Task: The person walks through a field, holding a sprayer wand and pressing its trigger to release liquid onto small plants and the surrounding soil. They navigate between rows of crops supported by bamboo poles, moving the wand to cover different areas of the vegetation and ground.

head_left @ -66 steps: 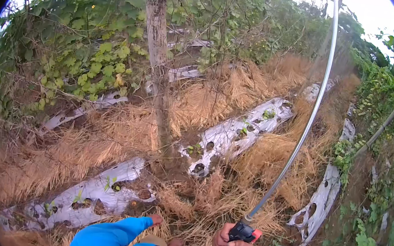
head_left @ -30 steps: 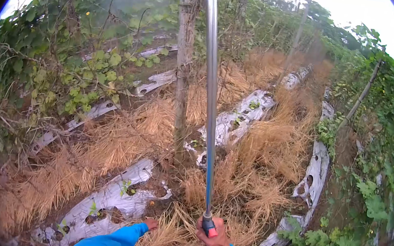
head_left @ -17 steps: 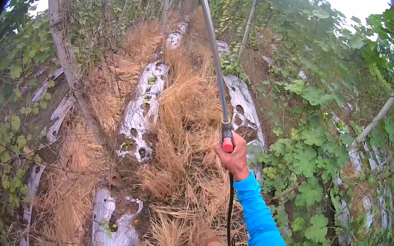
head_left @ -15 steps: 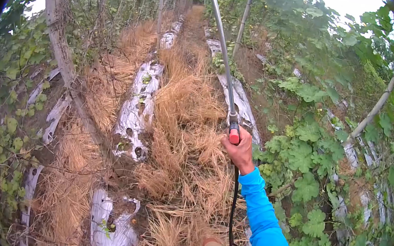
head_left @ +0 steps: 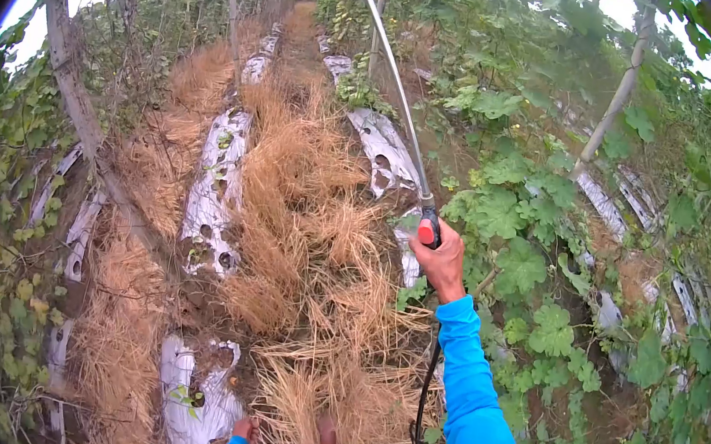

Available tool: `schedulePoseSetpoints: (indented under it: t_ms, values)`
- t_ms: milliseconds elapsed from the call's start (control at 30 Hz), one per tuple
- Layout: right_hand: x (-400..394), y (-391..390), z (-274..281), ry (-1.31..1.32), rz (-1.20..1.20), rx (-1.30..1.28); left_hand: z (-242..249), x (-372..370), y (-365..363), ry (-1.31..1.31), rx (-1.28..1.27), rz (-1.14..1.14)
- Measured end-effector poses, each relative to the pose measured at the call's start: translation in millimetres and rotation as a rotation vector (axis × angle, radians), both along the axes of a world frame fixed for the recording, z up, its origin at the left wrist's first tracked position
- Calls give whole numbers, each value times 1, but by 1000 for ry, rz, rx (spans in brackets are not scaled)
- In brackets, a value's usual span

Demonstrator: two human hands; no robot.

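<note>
My right hand (head_left: 441, 259), in a blue sleeve, grips the red-and-black handle (head_left: 430, 230) of a long metal spray wand (head_left: 391, 75) that slants up and to the left, out of the top of the view. A black hose (head_left: 424, 390) hangs from the handle down to my body. My left hand (head_left: 242, 428) shows only at the bottom edge, low beside my leg, with nothing seen in it; its fingers are too small to read.
A path of dry straw (head_left: 307, 181) runs ahead between strips of silver plastic mulch (head_left: 214, 178) with planting holes. Leafy vines (head_left: 545, 272) crowd the right side. Wooden stakes (head_left: 68, 71) and trellised vines stand at left.
My view has swung from the left bed to straight down the row. My right hand has risen and reached forward with the wand, which now points up over the vines at right.
</note>
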State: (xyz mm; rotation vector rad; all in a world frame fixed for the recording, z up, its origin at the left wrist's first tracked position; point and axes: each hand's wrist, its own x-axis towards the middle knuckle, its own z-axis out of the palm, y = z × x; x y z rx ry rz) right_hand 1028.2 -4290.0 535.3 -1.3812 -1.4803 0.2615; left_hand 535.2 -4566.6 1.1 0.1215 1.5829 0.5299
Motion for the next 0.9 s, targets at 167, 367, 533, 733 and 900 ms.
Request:
schedulePoseSetpoints:
  t_ms: [167, 367, 533, 733, 900]
  values:
    - [36, -78, -20, 102, 69, -88, 27, 28, -87, -33, -70, -56]
    - [77, -165, -2, 84, -108, 71, 30, 35, -274, 417, 282, -652]
    - [109, -217, 27, 82, -145, 20, 51, 47, -311, 405, 176, -602]
    - [135, -305, 32, 62, -220, 69, 77, 61, -275, 199, -8, -202]
    - [150, -391, -13, 82, -109, 34, 55, 86, -273, 155, 177, -200]
